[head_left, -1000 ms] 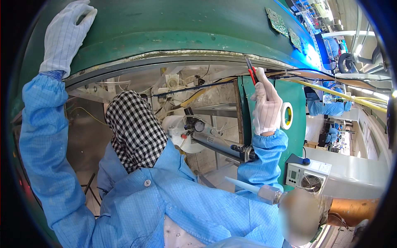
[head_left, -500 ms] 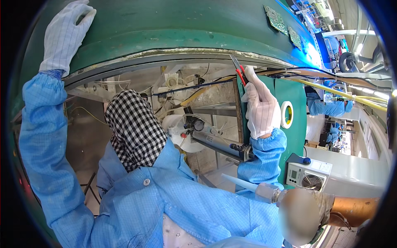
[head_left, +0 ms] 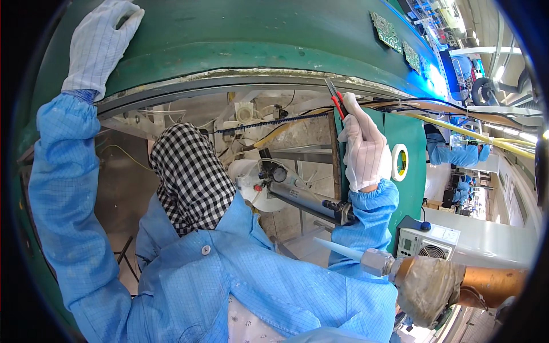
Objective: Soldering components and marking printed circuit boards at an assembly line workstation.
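My left hand, in a white striped glove, rests on the green work surface at the upper left. Its thumb stands apart from the fingers, and it holds nothing I can see. At the right, just below the surface's near edge, my gloved right hand is closed around a red-handled tool. The tool's narrow metal tips point up and left toward that edge; its exact kind is hard to make out. A white tape roll is beside my right hand, against a green panel.
Two circuit boards lie at the far right of the surface. A nozzle on a copper-coloured pipe juts in near my right forearm. Below the edge are a metal cylinder, cables and a fan unit. Co-workers in blue are farther right.
The whole view has shifted slightly, moving most things a little right and down. My left hand stays on the surface, and my right hand keeps the red-handled tool.
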A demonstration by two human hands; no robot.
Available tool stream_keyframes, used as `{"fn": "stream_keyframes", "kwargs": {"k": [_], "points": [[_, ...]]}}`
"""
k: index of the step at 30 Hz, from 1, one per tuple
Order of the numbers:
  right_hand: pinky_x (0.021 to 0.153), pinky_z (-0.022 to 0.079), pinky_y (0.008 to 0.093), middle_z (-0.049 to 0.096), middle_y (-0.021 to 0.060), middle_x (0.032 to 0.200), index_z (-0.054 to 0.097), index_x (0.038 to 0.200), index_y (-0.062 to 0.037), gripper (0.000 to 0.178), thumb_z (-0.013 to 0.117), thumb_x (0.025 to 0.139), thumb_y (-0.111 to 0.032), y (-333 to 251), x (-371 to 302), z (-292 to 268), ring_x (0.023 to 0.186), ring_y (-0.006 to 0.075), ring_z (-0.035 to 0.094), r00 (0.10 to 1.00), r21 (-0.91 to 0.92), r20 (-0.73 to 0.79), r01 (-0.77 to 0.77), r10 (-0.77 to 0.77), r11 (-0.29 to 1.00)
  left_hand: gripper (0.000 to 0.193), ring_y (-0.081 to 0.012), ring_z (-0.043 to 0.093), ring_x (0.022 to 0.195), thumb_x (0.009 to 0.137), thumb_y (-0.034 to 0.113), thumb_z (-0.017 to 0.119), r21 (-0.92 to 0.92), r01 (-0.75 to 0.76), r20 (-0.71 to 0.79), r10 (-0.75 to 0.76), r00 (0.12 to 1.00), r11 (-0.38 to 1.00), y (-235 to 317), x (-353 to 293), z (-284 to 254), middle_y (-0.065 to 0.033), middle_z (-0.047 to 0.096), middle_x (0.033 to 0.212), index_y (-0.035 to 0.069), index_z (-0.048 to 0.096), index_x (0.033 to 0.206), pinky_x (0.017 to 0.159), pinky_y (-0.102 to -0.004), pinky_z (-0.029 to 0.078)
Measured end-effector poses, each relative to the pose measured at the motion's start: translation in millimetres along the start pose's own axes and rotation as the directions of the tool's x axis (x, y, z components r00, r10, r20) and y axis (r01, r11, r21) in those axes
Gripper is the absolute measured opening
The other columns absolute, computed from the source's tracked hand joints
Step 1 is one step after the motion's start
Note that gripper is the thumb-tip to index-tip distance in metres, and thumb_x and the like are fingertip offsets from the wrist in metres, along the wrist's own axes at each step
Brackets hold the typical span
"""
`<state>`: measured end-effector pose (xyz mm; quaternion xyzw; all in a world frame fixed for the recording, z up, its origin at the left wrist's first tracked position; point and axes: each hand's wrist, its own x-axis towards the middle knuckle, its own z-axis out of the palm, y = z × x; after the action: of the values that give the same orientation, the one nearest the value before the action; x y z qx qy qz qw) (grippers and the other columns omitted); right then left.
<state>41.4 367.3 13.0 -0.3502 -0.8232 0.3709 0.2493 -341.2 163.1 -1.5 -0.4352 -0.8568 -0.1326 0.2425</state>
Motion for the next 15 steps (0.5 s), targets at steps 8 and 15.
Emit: {"fn": "stream_keyframes", "kwargs": {"k": [8,15], "points": [[0.063,0.046,0.0211,0.066,0.0079,0.125,0.056,0.135,-0.0042,0.036,0.054,0.100,-0.011,8,4,6,0.070,0.0062,0.049,0.988,-0.101,0.023,0.152,-0.150,0.983,0.021,-0.0244,0.058,0.119,0.092,0.030,0.060,0.042,-0.014,0.016,0.014,1.000,0.999,2,2,-1,-0.0033,0.064,0.127,0.013,0.068,0.102,0.098,-0.0355,0.047],[0.066,0.048,0.0228,0.068,0.0087,0.119,0.059,0.132,-0.0045,0.034,0.057,0.099,-0.011,-4,6,16,0.072,0.0074,0.052,0.973,-0.084,0.091,0.222,-0.214,0.971,0.020,-0.0234,0.057,0.119,0.092,0.030,0.060,0.062,-0.067,-0.034,0.069,0.997,0.996,-12,2,10,-0.0029,0.063,0.127,0.013,0.068,0.101,0.100,-0.0358,0.046]]}}
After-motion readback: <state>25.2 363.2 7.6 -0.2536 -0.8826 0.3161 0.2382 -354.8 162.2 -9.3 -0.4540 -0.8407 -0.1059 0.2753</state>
